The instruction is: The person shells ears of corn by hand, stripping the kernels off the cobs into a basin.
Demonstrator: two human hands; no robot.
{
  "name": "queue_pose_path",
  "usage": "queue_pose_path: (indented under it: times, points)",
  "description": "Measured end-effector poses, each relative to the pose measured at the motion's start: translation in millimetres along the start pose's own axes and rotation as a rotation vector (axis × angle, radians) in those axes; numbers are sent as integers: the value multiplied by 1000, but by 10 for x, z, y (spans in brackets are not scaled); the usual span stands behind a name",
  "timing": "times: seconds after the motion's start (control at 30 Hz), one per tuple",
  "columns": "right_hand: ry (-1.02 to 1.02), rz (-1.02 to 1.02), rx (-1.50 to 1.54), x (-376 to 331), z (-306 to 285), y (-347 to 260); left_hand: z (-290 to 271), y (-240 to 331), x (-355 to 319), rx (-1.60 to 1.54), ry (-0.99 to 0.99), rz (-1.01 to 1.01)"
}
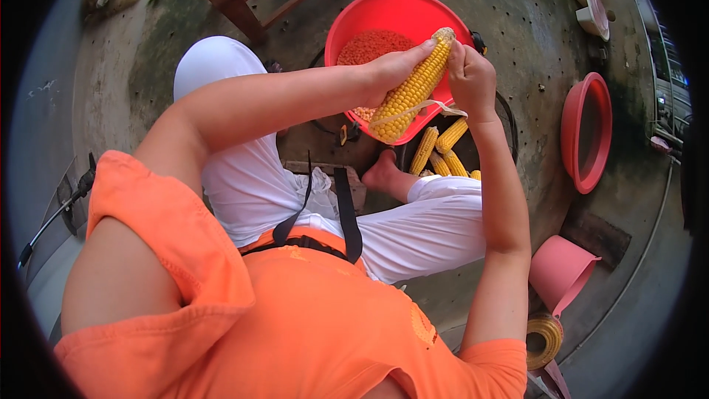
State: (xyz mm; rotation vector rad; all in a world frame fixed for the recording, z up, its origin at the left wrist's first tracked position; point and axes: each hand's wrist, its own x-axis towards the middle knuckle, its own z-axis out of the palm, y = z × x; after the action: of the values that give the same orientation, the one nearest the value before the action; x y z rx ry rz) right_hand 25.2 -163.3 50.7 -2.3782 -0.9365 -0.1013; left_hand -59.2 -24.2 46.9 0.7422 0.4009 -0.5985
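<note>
**Orange shirt (317,318) is filling the near view; corn shelling is looking partway done**

Left hand (395,72) is pinching a yellow corn ear (415,92), thumb along its far end. Ear is tilting over the near right of the red basin (436,6). Right hand (473,80) is sitting curled, thumb at the ear's far right side; can't tell whether it's actually pinching.

Done, my read: orange-red kernels (375,44) are piling up in the basin's left, paler ones lying nearer.

Left: held ear is still carrying most of its visible kernels, far tip showing pale. More whole ears (424,149) are waiting just near-right of the basin; can't count them, the white trousers (428,233) are possibly hiding some.
</note>
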Motion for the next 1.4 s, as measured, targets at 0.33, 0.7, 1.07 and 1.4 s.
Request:
queue_pose_path:
  times: [0.33,0.7,1.07,1.4]
  points:
    - [-329,-364,5,-976,611,-678,-562,366,343,35,61,242]
    - [-579,180,-202,-519,194,-492,-653,288,227,-49,-186,228]
    - [48,-137,-24,-222,171,-462,-295,76,80,-31,-91,159]
    - [-733,-255,-77,-955,295,-903,-662,304,203,22,-93,257]
